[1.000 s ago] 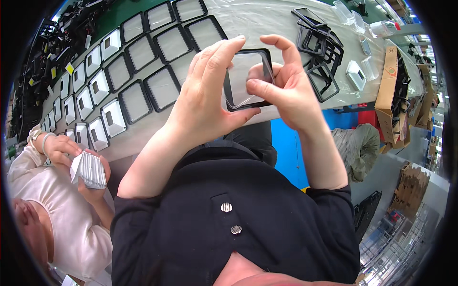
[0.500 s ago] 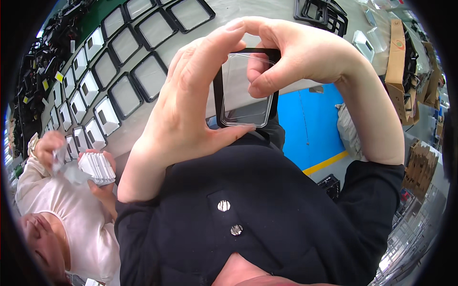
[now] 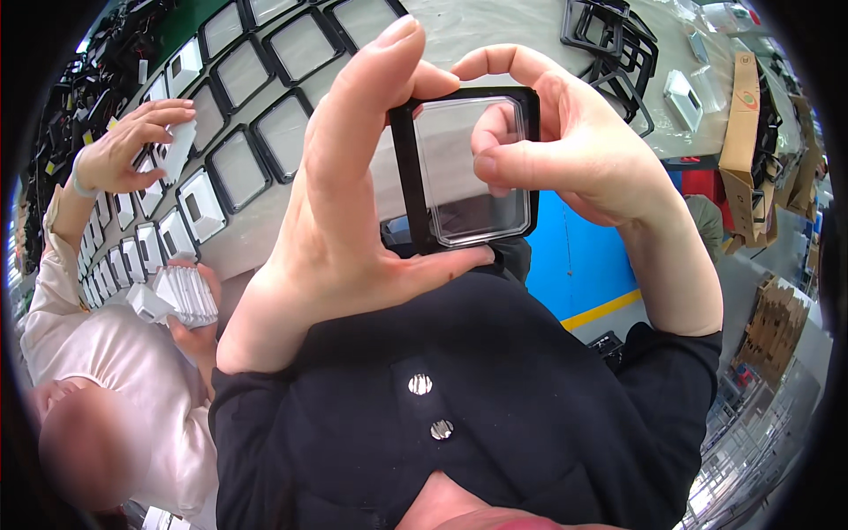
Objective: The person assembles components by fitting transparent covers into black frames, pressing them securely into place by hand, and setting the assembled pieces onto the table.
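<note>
Above my lap I hold a black rectangular frame upright, with a clear plastic panel inside its border. My left hand grips the frame from the left, its thumb under the lower edge and its fingers at the top left corner. My right hand closes over the right side, thumb on the near face of the panel; a curled finger behind shows through the clear plastic. Whether the panel sits fully flush all round I cannot tell.
Rows of black frames and white pieces cover the table on the left. A co-worker's hand reaches over them; the other holds a stack of white pieces. More black frames and a cardboard box lie to the right.
The frame has turned to face me more squarely and moved slightly right, both hands still on it. The co-worker's raised hand has moved up over the table with a white piece.
</note>
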The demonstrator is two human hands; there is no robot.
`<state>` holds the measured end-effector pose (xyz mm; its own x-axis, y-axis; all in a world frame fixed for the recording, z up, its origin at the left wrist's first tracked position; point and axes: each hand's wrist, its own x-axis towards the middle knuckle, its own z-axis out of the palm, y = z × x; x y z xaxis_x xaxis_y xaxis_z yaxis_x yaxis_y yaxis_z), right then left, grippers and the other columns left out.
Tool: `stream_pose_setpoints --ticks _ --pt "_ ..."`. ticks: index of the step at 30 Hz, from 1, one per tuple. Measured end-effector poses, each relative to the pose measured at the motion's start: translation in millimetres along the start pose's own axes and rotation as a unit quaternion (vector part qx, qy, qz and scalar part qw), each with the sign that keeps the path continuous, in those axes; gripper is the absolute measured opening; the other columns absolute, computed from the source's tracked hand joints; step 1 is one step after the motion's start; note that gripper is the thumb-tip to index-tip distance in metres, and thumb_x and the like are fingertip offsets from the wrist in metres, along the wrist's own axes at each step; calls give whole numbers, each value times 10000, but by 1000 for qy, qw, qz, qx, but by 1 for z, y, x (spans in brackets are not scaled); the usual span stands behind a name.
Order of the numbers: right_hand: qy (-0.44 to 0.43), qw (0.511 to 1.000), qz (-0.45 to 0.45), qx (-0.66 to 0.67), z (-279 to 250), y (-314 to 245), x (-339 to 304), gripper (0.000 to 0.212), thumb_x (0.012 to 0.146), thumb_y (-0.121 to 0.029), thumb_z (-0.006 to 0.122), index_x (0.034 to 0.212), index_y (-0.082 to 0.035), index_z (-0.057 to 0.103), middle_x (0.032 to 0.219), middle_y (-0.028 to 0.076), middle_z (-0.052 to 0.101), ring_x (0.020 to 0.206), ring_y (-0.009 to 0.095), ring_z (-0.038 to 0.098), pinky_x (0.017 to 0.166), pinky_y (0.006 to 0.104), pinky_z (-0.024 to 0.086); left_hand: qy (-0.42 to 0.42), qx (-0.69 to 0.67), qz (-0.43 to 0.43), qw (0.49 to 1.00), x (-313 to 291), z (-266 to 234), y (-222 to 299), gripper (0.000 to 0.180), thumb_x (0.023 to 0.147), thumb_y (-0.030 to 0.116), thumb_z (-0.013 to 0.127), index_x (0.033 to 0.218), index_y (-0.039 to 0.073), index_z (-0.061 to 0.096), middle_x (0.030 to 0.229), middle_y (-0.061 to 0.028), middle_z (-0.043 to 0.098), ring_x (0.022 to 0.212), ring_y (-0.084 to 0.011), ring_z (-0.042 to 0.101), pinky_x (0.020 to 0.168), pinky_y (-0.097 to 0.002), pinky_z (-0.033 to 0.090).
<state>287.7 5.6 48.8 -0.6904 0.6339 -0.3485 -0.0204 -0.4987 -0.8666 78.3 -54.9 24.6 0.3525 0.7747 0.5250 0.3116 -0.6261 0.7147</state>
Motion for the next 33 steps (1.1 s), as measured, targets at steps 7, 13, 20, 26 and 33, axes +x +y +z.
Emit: stream_pose_setpoints --ticks 7,13,20,26,33 --pt "-7 1000 -7 5 0 -2 0 674 826 -21 728 1395 11 370 807 20 630 739 91 605 712 233 502 15 5 -14 1000 -3 2 4 1401 509 166 982 1560 35 65 1304 -226 499 1122 -242 565 960 -343 471" --pt "9 1000 3 11 3 -2 0 698 819 -26 748 1402 17 367 801 22 631 726 92 602 704 229 500 24 14 -20 999 -4 2 3 1400 504 179 985 1559 26 77 1306 -213 497 1124 -222 557 982 -331 436" --pt "-7 1000 -10 10 2 -1 1 697 812 -21 749 1398 18 374 800 25 637 725 87 605 705 223 503 20 33 -15 999 -5 2 5 1397 510 213 985 1557 19 81 1309 -210 496 1145 -232 550 993 -345 421" --pt "23 999 -14 -34 -2 4 7 700 818 -35 749 1403 15 369 836 45 647 734 99 616 708 219 506 15 55 -51 997 -10 8 -1 1329 532 175 966 1548 17 125 1316 -193 492 1185 -253 538 1013 -362 424" --pt "220 688 -308 -619 -20 62 27 666 815 -376 750 1360 -83 501 1281 104 573 1210 283 526 1007 440 361 64 152 -103 981 -23 43 -62 1143 604 248 925 1509 23 265 1243 -137 591 1189 -313 543 1030 -420 429"
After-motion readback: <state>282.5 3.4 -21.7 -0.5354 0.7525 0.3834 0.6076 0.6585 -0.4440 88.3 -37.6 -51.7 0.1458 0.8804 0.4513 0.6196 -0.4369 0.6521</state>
